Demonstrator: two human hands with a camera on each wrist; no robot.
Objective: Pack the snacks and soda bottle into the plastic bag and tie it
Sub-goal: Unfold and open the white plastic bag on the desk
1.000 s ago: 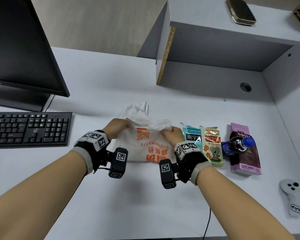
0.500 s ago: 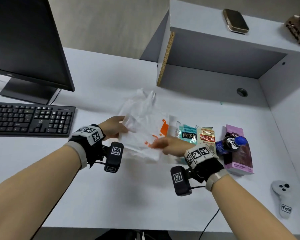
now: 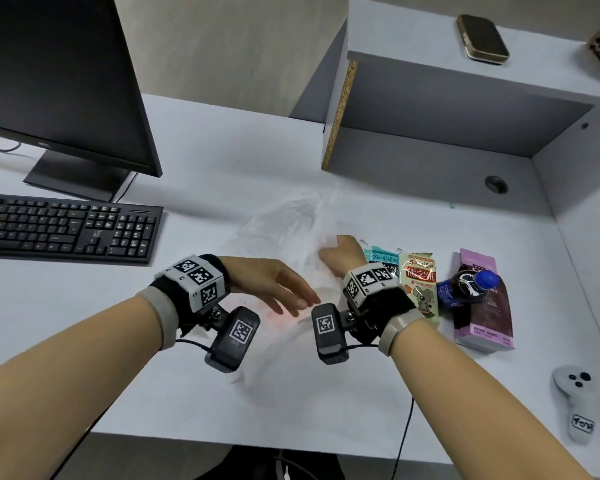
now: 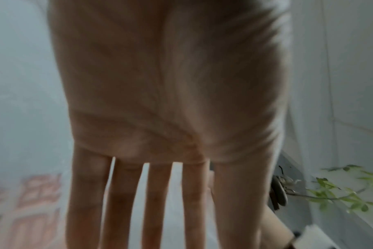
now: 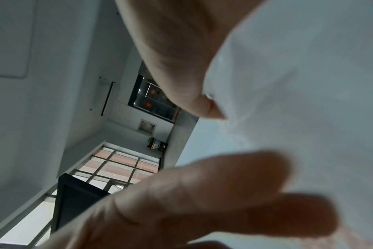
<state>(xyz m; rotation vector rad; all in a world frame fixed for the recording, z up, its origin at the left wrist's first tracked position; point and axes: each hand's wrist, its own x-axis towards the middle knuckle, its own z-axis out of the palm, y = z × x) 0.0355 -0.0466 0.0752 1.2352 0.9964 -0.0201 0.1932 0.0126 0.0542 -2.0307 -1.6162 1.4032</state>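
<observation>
While the thin translucent white plastic bag with orange print (image 3: 284,258) lies blurred on the pale desk (image 3: 222,150) between your wrists, nothing is packed yet.

Item 1, bag: spread loosely, its far end running away from you toward the shelf unit (image 3: 447,98); you cannot yet make out its mouth.

Item 2, your right hand (image 3: 340,252): thumb and curled fingers (image 5: 202,193) pinch a fold of the bag film, as the right wrist view shows.

Item 3, your left hand (image 3: 274,285): fingers (image 4: 158,202) straight and spread, palm down over the near part of the bag, gripping nothing; contact cannot be told.

Item 4, goods, all to your right of the bag in one row: teal snack packet (image 3: 381,254), just beside your right hand; cream snack packet with a mouse picture (image 3: 418,289); dark soda bottle with a blue cap (image 3: 465,289), lying across the purple snack pouch (image 3: 482,306). Each packet's long axis runs away from you; the bottle's cap points right.

Judgement: your right hand is much the nearer to the goods, so the likely plan is for your left to keep the bag open while your right carries items leftward into it.

Also present: black monitor (image 3: 59,81), black keyboard (image 3: 63,226), white handheld controller (image 3: 574,400).
</observation>
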